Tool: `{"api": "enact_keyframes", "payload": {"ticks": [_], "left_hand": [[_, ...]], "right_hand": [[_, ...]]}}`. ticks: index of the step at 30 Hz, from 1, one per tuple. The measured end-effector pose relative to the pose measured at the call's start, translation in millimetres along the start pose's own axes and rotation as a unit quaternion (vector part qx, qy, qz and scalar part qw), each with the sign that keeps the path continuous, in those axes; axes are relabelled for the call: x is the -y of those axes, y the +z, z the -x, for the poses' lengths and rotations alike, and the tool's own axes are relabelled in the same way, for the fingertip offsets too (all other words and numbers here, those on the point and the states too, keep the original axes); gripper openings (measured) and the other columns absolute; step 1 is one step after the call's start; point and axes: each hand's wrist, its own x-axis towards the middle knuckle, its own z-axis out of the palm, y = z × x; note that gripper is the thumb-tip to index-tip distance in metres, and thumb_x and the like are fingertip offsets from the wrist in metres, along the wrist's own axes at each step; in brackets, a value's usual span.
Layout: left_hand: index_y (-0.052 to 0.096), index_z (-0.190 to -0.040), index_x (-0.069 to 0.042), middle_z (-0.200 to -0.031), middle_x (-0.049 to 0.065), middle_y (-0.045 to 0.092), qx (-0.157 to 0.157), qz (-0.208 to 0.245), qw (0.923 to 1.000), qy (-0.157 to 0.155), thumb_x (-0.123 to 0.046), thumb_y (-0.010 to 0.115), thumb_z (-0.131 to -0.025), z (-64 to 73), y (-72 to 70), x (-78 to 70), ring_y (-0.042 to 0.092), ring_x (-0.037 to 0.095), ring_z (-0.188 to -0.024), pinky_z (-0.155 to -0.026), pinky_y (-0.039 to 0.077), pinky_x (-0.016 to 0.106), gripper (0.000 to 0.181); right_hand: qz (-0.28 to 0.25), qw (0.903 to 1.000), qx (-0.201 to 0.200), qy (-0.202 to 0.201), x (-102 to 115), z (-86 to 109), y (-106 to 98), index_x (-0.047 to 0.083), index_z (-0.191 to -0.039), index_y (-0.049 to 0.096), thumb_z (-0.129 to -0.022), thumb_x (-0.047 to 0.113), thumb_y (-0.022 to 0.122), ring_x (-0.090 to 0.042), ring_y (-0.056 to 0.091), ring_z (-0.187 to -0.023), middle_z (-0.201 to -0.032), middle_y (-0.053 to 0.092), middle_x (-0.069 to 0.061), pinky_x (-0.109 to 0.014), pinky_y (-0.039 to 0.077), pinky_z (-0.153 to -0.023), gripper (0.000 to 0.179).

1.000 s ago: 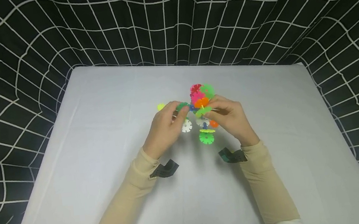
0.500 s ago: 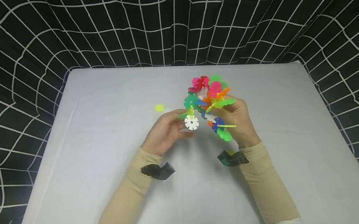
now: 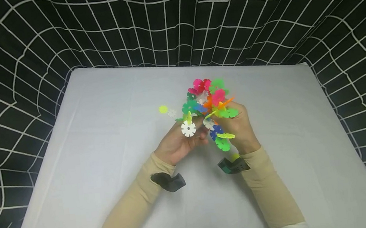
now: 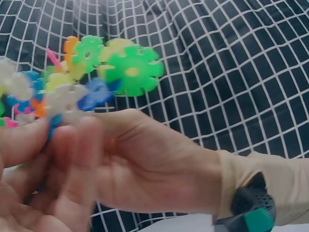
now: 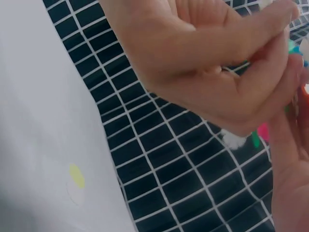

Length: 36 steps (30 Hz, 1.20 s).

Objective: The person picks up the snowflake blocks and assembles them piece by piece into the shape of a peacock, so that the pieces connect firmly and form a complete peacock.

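A many-coloured model of interlocking plastic flower discs (image 3: 219, 97) is held above the table between both hands. My right hand (image 3: 240, 130) grips it from the right side, its fingers partly hidden by green, orange and yellow discs. From the left, my left hand (image 3: 181, 142) reaches under a white disc (image 3: 188, 128), which hangs in front of it. In the left wrist view, the left fingers (image 4: 24, 145) pinch a small blue piece beside a whitish disc (image 4: 65, 101). The right wrist view shows the left hand (image 5: 207, 63) curled against the model, much of which is cut off.
On the white-covered table (image 3: 104, 138), a loose yellow disc (image 3: 163, 109) and a pale disc (image 3: 172, 113) lie beyond the left hand. Something yellow (image 3: 235, 157) shows beside the right wrist device (image 3: 233, 165). Dark curtains with a white grid (image 3: 172, 21) surround the table.
The model has been turned, spreading its discs differently. My left hand moved off it half a second ago, then came back in to the right beneath the white disc. My right hand keeps its hold.
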Motion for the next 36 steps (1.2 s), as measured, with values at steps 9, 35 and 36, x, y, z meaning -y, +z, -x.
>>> {"api": "enact_keyframes", "payload": {"ticks": [9,35,36], "left_hand": [[0.075,-0.087,-0.017,-0.069,-0.004,0.062,-0.053,-0.034,0.9974,0.035,-0.004,0.05,-0.098,2.4,7.9,-1.2,0.06,0.009,-0.073,-0.07,0.06,0.023,0.031],[0.068,-0.092,-0.008,-0.081,-0.001,0.066,-0.07,-0.052,0.9926,0.084,0.003,0.046,-0.096,5.4,13.1,-4.3,0.062,0.01,-0.077,-0.071,0.062,0.026,0.025],[0.068,-0.09,-0.009,-0.08,-0.001,0.066,-0.069,-0.051,0.9928,0.083,0.002,0.047,-0.097,5.6,12.9,-4.3,0.062,0.009,-0.074,-0.07,0.062,0.025,0.025]], "right_hand": [[0.032,0.9992,-0.011,-0.023,4,2.5,5,0.024,-0.093,0.08,-0.082,-0.021,0.053,-0.014,0.059,-0.094,-0.097,0.07,0.007,-0.021,0.055,-0.084,0.054],[0.096,0.9953,0.007,0.017,6,-0.3,-3,0.021,-0.099,0.076,-0.09,-0.011,0.062,-0.016,0.065,-0.103,-0.102,0.072,0.007,-0.027,0.057,-0.095,0.036],[0.095,0.9949,0.013,0.032,5,-0.9,-4,0.021,-0.099,0.075,-0.09,-0.009,0.062,-0.017,0.064,-0.104,-0.103,0.071,0.006,-0.027,0.056,-0.095,0.034]]}}
